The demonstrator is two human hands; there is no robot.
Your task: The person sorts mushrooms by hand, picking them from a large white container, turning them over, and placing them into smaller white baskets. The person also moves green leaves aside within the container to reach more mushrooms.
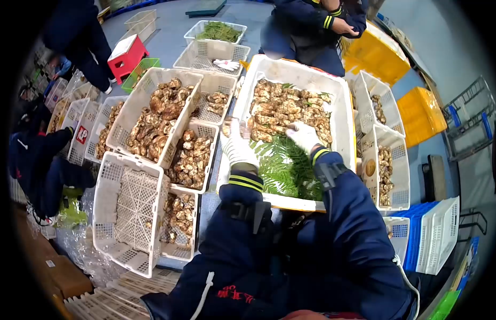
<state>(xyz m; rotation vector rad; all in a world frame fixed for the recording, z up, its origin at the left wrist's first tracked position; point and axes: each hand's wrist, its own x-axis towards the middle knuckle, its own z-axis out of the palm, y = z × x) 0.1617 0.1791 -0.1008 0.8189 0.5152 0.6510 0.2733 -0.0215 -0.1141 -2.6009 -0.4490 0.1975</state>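
Observation:
A white foam box (341, 154) stands in front of me. Rows of brown-and-white mushrooms (288, 104) fill its far part, and green fern leaves (282, 170) cover the near part. My left hand (239, 146), in a white glove, is at the box's left wall. Its fingers are closed around what looks like a brown mushroom (226, 127), partly hidden by the glove. My right hand (304, 136), also gloved, lies over the nearest row where mushrooms meet ferns. Its fingers curl down onto a mushroom there, mostly covered by the glove.
To the left are white plastic crates with mushrooms (157, 120) and a crate with a bare bottom (133, 208). More mushroom crates (393, 170) stand to the right. A person (312, 32) sits across the box. A red stool (126, 56) and yellow boxes (421, 114) are farther off.

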